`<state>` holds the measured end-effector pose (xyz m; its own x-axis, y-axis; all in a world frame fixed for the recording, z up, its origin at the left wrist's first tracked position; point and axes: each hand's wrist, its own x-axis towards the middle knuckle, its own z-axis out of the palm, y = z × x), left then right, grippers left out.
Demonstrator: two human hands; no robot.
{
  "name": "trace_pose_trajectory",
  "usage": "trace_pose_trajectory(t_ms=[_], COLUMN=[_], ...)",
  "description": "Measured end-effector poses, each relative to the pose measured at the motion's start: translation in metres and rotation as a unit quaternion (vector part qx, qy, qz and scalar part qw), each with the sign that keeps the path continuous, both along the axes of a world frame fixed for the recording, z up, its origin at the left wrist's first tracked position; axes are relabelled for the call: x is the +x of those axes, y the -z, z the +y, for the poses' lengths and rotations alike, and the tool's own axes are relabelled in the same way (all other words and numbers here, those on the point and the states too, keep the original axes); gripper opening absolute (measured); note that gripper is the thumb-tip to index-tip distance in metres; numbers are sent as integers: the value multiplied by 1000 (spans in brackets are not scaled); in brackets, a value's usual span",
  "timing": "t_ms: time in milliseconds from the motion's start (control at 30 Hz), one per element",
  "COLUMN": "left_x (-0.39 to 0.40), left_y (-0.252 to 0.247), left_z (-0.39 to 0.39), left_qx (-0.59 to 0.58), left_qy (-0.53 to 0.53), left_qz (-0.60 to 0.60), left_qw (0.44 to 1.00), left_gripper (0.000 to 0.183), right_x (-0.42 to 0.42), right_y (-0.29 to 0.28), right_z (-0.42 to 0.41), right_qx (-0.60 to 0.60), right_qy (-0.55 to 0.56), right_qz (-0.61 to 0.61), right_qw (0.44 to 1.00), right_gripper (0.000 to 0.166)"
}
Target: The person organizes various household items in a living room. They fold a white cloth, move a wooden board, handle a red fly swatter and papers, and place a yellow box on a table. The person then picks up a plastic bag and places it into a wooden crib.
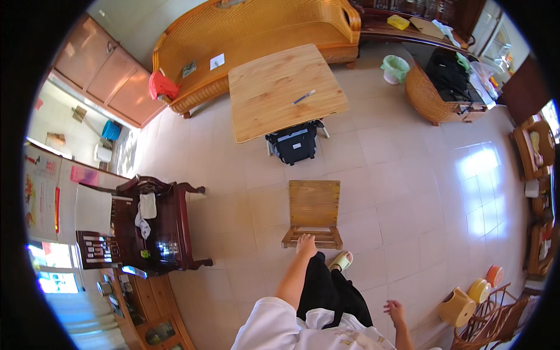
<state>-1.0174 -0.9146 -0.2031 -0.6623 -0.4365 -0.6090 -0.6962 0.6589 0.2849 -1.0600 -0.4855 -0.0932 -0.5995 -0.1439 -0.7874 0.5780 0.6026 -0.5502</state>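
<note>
My left hand reaches down to a small wooden chair on the floor in front of me, its fingers curled over the top rail of the slatted back. The chair's plank seat faces away from me. My right hand hangs free at my side, fingers loosely apart and holding nothing. Beyond the chair stands a square wood-topped table with a blue pen lying on it. Beneath its near edge sits a black bag.
A rattan sofa lines the far wall. Left stands a dark wooden armchair with cloths on it. A green-lined bin and a wicker seat piled with bags are at far right. Plastic stools sit at lower right.
</note>
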Motion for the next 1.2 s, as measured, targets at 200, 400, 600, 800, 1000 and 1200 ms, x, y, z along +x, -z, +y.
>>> trace_pose_trajectory(t_ms=[200, 400, 600, 800, 1000, 1200], left_x=[-11, -27, -48, -1, 54, 70], left_y=[26, 14, -70, -171, -217, -249], left_z=[-7, -25, -131, -208, -261, -355], left_qx=[17, 14, -67, -69, -74, -121], left_qy=[82, 105, 152, 258, 295, 266], left_qz=[-133, -71, 16, -24, 0, 38], left_qw=[988, 992, 986, 963, 953, 956], left_gripper=[26, 15, 10, 11, 9, 11], right_x=[25, 12, -47, -98, -62, 8], right_y=[22, 0, 11, 17, -55, -86], right_z=[53, 31, -20, -168, -449, -651], right_qx=[43, 12, 12, -34, -124, -325], right_qy=[-3, 7, -130, -268, -410, -525], right_qz=[-121, -88, -122, 32, 129, 41], right_qw=[992, 996, 984, 962, 894, 785], right_gripper=[20, 24, 25, 22, 32, 46])
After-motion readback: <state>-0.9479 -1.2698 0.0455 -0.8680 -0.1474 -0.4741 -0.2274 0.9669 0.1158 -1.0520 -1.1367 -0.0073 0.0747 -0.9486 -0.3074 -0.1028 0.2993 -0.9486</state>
